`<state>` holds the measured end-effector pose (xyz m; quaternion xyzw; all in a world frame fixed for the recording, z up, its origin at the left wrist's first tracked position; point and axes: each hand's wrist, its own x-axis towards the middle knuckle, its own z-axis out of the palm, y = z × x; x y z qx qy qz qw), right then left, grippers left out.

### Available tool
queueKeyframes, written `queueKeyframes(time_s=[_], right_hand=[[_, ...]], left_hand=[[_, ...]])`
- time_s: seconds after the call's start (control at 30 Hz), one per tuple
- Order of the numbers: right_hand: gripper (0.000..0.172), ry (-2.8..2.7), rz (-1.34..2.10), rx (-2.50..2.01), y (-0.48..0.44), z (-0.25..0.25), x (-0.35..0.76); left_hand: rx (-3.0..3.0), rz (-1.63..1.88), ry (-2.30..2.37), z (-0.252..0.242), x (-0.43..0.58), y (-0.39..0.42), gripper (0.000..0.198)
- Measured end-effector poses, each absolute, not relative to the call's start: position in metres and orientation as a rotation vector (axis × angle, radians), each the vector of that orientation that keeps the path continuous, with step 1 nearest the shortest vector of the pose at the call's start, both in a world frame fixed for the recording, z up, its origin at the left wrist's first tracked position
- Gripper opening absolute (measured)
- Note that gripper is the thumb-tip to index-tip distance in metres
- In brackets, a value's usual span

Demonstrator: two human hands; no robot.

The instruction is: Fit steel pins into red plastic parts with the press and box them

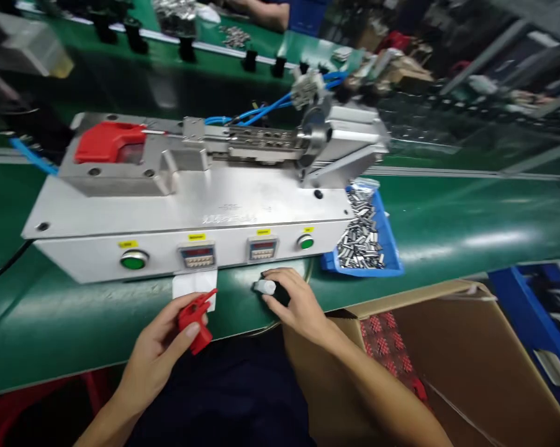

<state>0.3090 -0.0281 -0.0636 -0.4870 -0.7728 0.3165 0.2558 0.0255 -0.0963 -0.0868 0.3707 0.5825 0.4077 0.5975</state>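
One red part [198,315], in left hand [156,347], between thumb [178,345] and fingers [174,307]

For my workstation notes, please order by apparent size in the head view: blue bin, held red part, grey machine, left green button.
1. Grey machine
2. Blue bin
3. Held red part, in the left hand
4. Left green button
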Motion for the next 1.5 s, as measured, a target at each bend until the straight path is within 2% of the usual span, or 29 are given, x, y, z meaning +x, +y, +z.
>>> queueKeyframes(time_s=[0.13,0.27,0.37,0.5,0.7,0.83,0.9,1.07,1.27,1.5], right_hand=[[0.034,-2.193,0.818,-1.346,-0.032,-0.050,0.328],[0.014,-2.172,0.694,-1.347,-0.026,-0.007,0.372],[0.015,-2.123,0.529,-1.594,0.001,0.016,0.414],[0.019,-2.255,0.670,-1.864,0.047,0.012,0.446],[0.012,-2.239,0.824,-1.792,0.069,0.002,0.446],[0.045,-2.049,0.879,-1.717,0.052,0.028,0.447],[0.054,-1.862,0.943,-1.655,0.041,0.046,0.441],[0.040,-1.850,0.883,-1.475,0.031,0.078,0.396],[0.013,-2.262,0.438,-1.020,0.088,0.089,0.297],[0.012,-2.263,0.278,-0.861,0.183,0.091,0.179]], left_hand=[[0.901,0.884,1.501,-0.101,0.002,-0.087,0.065],[0.995,0.871,1.670,-0.100,-0.006,-0.081,0.066],[0.977,0.882,1.735,-0.098,-0.006,-0.077,0.069],[0.922,0.886,1.734,-0.104,-0.009,-0.074,0.070],[0.994,0.917,1.646,-0.120,-0.017,-0.076,0.068],[1.003,0.903,1.632,-0.124,-0.019,-0.077,0.068],[0.998,0.926,1.622,-0.125,-0.017,-0.077,0.067],[1.049,1.026,1.556,-0.129,-0.005,-0.078,0.051],[1.136,1.119,1.519,-0.122,0.002,-0.067,0.040],[1.113,1.184,1.436,-0.110,0.001,-0.064,0.035]])
